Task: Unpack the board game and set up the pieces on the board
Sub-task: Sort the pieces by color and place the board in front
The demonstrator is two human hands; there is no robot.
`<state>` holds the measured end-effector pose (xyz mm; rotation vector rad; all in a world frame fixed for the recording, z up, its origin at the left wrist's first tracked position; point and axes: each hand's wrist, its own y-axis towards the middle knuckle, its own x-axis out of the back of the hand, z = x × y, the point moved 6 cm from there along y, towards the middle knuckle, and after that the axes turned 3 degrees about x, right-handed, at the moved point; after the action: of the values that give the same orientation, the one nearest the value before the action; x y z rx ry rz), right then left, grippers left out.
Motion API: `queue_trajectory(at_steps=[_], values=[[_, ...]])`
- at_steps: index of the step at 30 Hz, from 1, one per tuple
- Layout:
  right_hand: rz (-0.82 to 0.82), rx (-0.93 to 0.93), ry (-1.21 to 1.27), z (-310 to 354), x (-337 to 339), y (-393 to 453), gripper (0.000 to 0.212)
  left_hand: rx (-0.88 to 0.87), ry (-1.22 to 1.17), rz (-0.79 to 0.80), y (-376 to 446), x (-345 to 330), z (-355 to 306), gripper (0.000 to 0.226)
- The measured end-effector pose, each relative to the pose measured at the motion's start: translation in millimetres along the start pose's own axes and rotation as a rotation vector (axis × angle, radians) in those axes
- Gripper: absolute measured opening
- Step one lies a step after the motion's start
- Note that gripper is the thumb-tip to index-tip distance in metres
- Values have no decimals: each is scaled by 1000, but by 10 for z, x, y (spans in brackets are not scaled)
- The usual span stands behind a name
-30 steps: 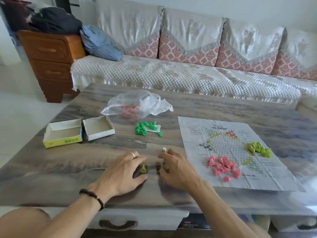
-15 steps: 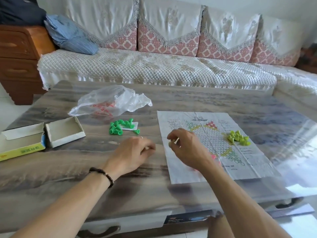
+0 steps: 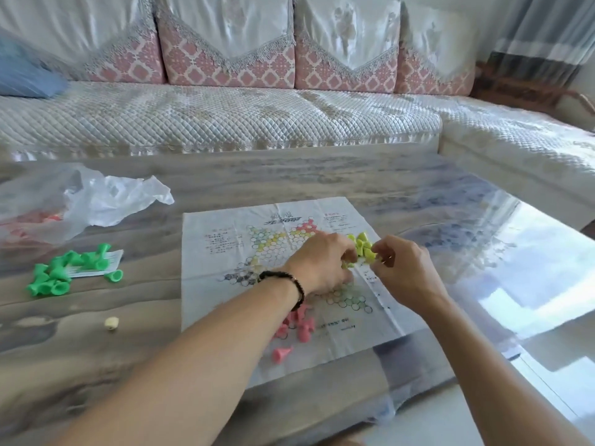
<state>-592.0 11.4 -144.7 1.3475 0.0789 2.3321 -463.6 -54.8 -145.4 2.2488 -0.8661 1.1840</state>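
Your left hand [image 3: 322, 262] and right hand [image 3: 402, 268] meet over the folded paper game board [image 3: 225, 252], fingers curled among the yellow-green plastic pegs [image 3: 362, 244]; the exact grip is unclear.

Single head-worn view, looking forward and down across the worktop [image 3: 322, 175] from its near edge, facing the sofa [image 3: 225, 114] beyond. It is sitting close over the paper game board [image 3: 222, 252]; wide-angle lens is bending the edges.
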Motion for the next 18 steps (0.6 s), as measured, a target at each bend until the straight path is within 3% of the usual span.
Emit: queue_trajectory(at_steps=[10, 18], values=[[-26, 41, 32, -85, -131, 98, 27, -16, 11, -103, 206, -164, -42, 34], [-60, 110, -25, 157, -61, -72, 29, -5, 103, -127, -195, 91, 138, 33]])
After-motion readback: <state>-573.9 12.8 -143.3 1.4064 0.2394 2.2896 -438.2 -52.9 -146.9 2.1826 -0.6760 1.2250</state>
